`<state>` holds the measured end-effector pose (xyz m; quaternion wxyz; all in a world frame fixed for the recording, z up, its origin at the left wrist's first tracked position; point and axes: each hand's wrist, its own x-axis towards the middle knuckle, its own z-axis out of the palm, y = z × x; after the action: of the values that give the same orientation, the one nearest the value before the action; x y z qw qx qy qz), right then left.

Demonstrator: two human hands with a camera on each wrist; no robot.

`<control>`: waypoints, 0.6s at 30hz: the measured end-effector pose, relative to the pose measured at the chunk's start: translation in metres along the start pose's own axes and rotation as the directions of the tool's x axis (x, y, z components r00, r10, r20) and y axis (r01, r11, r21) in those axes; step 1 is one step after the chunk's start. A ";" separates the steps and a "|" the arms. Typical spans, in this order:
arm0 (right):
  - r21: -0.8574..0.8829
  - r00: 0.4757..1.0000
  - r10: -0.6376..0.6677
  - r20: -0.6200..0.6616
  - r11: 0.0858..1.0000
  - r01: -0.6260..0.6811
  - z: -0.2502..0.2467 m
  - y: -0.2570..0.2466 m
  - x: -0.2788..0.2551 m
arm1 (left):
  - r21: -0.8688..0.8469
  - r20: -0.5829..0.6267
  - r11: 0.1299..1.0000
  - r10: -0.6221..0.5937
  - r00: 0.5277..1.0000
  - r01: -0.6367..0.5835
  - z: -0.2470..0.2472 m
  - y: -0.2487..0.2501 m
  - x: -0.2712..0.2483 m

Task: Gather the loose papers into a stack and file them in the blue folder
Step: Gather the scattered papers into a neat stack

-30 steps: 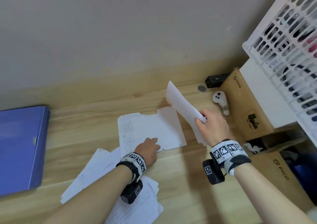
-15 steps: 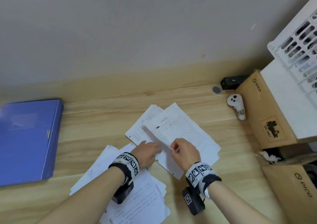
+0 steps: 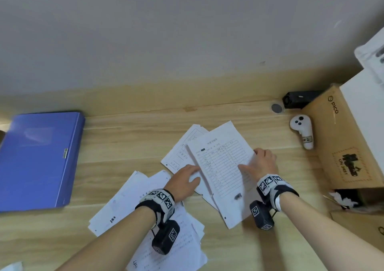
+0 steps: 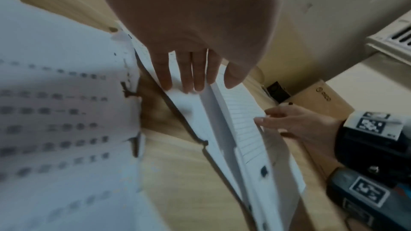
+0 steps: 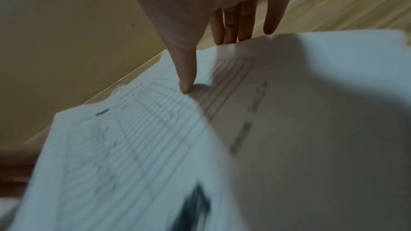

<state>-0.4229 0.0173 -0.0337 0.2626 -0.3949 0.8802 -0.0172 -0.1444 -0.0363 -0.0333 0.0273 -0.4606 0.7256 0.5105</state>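
Observation:
The blue folder (image 3: 41,158) lies closed at the desk's left. A printed table sheet (image 3: 220,167) tops a small stack mid-desk, over another sheet (image 3: 182,150). More loose papers (image 3: 128,214) lie fanned out under my left forearm. My left hand (image 3: 185,179) presses straight fingers (image 4: 189,76) flat on the stack's left edge. My right hand (image 3: 261,164) pinches the table sheet's right edge. In the right wrist view its thumb (image 5: 186,76) lies on top of the sheet (image 5: 155,138) and the fingers go behind that edge.
A white controller (image 3: 302,131) lies at the right beside a cardboard box (image 3: 342,142). A black device (image 3: 301,101) and a small round disc (image 3: 276,108) sit at the wall. A second box (image 3: 357,225) stands lower right. Bare wood (image 3: 120,146) separates folder and papers.
The right hand brought the raised sheet down onto the middle papers, then slid to its right edge. The left hand stayed on the papers.

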 end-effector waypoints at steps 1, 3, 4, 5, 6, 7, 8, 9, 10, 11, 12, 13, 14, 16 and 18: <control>0.036 1.000 0.024 0.009 0.999 -0.024 -0.001 0.000 0.003 | -0.085 -0.024 0.996 -0.040 0.999 0.038 0.002 0.004 0.004; 0.094 0.999 0.040 0.009 0.995 -0.041 0.000 0.003 0.005 | -0.199 -0.053 0.973 -0.130 0.990 0.117 0.005 0.009 0.012; 0.121 1.000 0.029 0.009 0.992 -0.030 0.002 0.004 0.005 | -0.216 -0.072 0.966 -0.163 0.984 0.144 0.007 0.011 0.017; 0.165 1.000 0.012 0.009 0.986 -0.014 0.003 0.006 0.004 | -0.227 -0.096 0.960 -0.191 0.977 0.165 0.008 0.013 0.022; 0.218 1.000 -0.002 0.015 0.976 -0.002 0.004 0.009 0.003 | -0.255 -0.125 0.949 -0.221 0.967 0.184 0.010 0.014 0.026; 0.276 1.000 -0.012 0.027 0.961 0.004 0.004 0.012 0.002 | -0.306 -0.148 0.931 -0.254 0.956 0.200 0.013 0.015 0.030; 0.342 0.999 -0.018 0.044 0.940 0.002 0.003 0.016 0.001 | -0.364 -0.161 0.907 -0.283 0.946 0.209 0.015 0.017 0.033; 0.408 0.998 -0.023 0.063 0.913 -0.004 0.003 0.020 0.001 | -0.414 -0.166 0.885 -0.303 0.938 0.213 0.017 0.019 0.036; 0.461 0.996 -0.019 0.086 0.887 -0.023 0.003 0.025 0.002 | -0.459 -0.168 0.864 -0.312 0.935 0.206 0.018 0.020 0.037; 0.501 0.995 -0.010 0.101 0.864 -0.042 0.001 0.029 0.001 | -0.494 -0.163 0.845 -0.319 0.934 0.202 0.020 0.020 0.039; 0.526 0.995 0.005 0.102 0.848 -0.058 0.000 0.034 0.001 | -0.520 -0.157 0.830 -0.324 0.933 0.201 0.020 0.020 0.040; 0.541 0.996 0.025 0.090 0.838 -0.070 -0.002 0.038 0.001 | -0.533 -0.149 0.820 -0.336 0.930 0.211 0.020 0.019 0.041; 0.550 0.997 0.043 0.070 0.832 -0.075 -0.004 0.042 0.001 | -0.548 -0.142 0.807 -0.349 0.926 0.220 0.019 0.017 0.041; 0.551 0.995 0.096 0.008 0.831 -0.085 -0.011 0.048 -0.001 | -0.587 -0.139 0.774 -0.386 0.912 0.238 0.017 0.015 0.041; 0.548 0.984 0.164 -0.066 0.831 -0.102 -0.019 0.055 -0.001 | -0.602 -0.160 0.760 -0.416 0.895 0.245 0.015 0.014 0.040</control>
<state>-0.4693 0.0525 -0.0298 0.3154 -0.2410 0.8777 -0.2686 -0.1832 -0.0493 -0.0511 -0.1248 -0.6375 0.4427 0.6181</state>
